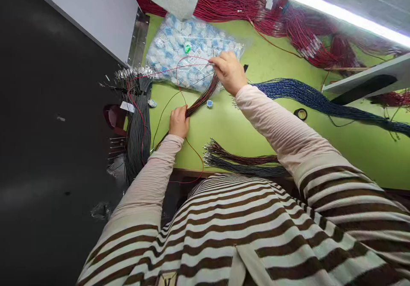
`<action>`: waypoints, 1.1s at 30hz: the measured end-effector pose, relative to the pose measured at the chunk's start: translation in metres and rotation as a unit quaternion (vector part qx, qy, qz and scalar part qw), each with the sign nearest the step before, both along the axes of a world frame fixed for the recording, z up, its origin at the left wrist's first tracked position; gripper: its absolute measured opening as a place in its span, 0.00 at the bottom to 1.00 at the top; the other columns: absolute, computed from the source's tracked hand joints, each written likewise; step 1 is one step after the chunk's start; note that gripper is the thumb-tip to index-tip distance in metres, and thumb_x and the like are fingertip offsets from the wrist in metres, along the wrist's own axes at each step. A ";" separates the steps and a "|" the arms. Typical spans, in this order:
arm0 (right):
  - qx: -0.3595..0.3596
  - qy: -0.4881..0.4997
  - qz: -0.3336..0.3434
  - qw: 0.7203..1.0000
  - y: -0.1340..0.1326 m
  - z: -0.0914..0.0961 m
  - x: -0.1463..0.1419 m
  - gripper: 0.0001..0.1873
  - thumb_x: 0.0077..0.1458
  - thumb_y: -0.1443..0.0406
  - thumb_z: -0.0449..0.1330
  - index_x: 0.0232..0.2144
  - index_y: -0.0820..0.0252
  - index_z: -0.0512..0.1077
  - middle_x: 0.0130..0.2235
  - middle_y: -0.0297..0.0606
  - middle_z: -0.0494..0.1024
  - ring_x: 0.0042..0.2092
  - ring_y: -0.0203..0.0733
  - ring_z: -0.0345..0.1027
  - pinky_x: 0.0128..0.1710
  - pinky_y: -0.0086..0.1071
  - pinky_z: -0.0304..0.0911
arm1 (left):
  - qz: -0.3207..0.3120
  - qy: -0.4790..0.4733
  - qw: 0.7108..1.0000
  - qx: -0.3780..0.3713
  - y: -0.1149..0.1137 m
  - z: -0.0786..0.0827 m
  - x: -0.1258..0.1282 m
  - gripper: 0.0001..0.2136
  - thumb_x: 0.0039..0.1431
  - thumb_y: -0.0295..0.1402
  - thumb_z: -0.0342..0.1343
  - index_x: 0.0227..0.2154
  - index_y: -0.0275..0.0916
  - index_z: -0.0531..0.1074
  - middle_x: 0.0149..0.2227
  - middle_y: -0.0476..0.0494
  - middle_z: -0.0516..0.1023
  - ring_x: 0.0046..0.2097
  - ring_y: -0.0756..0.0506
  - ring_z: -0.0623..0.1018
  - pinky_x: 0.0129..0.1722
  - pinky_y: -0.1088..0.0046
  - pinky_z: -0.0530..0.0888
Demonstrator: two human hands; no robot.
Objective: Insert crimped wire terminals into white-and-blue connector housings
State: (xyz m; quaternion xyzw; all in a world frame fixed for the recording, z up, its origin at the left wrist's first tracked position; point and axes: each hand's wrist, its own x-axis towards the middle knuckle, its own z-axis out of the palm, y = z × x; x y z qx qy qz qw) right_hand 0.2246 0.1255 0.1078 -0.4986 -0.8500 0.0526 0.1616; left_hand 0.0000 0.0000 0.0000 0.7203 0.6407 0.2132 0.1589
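Striped top: brown and white, at 6 o'clock, nearest the camera; pale sleeves reach up from it onto the green bench [205, 128].
Near-edge bundles: a brown wire bundle [246, 157] and, just below it, a short grey wire bundle [243, 167] lie at 4 o'clock, metal-tipped ends toward the left.
Left hand [179, 123]: at 9 o'clock, near the middle; its fingers wrap round a red-and-dark wire bundle.
Held bundle [206, 94]: slants from the left hand toward 1 o'clock, its far end by the right hand.
Long grey bundle [137, 128]: farther out at 9 o'clock, metal-tipped ends upward.
Small connector [209, 104]: blue-and-white, between the hands, on the bench.
Tape roll [305, 115]: black, at 3 o'clock.
Right hand [229, 72]: toward 1 o'clock; its fingers pinch a thin red wire [194, 56] that loops leftward; whether they also touch the bundle, I cannot tell.
Blue-and-black bundle [297, 91]: between 2 and 3 o'clock.
Clear bag [198, 38]: at 12 o'clock, full of blue-and-white pieces.
Red wire bundles [221, 6]: heaped along the back, 12 to 2 o'clock.
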 end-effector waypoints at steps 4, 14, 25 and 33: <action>-0.037 -0.025 -0.037 0.998 0.024 -0.011 -0.012 0.21 0.66 0.60 0.42 0.50 0.64 0.68 0.49 0.50 0.69 0.55 0.56 0.56 0.53 0.54 0.52 | 0.022 -0.007 1.000 -0.008 -0.003 0.004 0.001 0.23 0.52 0.24 0.53 0.53 0.30 0.66 0.50 0.29 0.70 0.52 0.33 0.68 0.55 0.54 0.64; -0.022 0.060 0.015 0.998 -0.005 -0.034 0.028 0.18 0.61 0.65 0.49 0.50 0.62 0.70 0.48 0.46 0.73 0.51 0.49 0.63 0.53 0.44 0.59 | 0.109 -0.178 0.978 -0.002 -0.009 0.009 -0.005 0.11 0.50 0.24 0.52 0.37 0.36 0.74 0.42 0.36 0.75 0.49 0.39 0.72 0.55 0.57 0.66; -0.144 0.146 -0.025 0.978 -0.033 -0.065 0.027 0.18 0.55 0.68 0.52 0.47 0.61 0.72 0.43 0.43 0.75 0.36 0.39 0.69 0.44 0.36 0.65 | 0.124 -0.352 0.923 -0.097 0.006 0.067 -0.045 0.14 0.56 0.39 0.51 0.38 0.34 0.73 0.18 0.54 0.64 0.15 0.54 0.61 0.14 0.79 0.62; -0.019 0.013 0.096 0.995 -0.039 -0.054 0.005 0.19 0.57 0.72 0.49 0.49 0.65 0.70 0.49 0.51 0.70 0.49 0.50 0.61 0.50 0.44 0.59 | 0.124 -0.123 0.984 -0.031 0.048 0.115 -0.098 0.11 0.55 0.35 0.52 0.34 0.35 0.75 0.25 0.46 0.73 0.25 0.49 0.71 0.27 0.74 0.68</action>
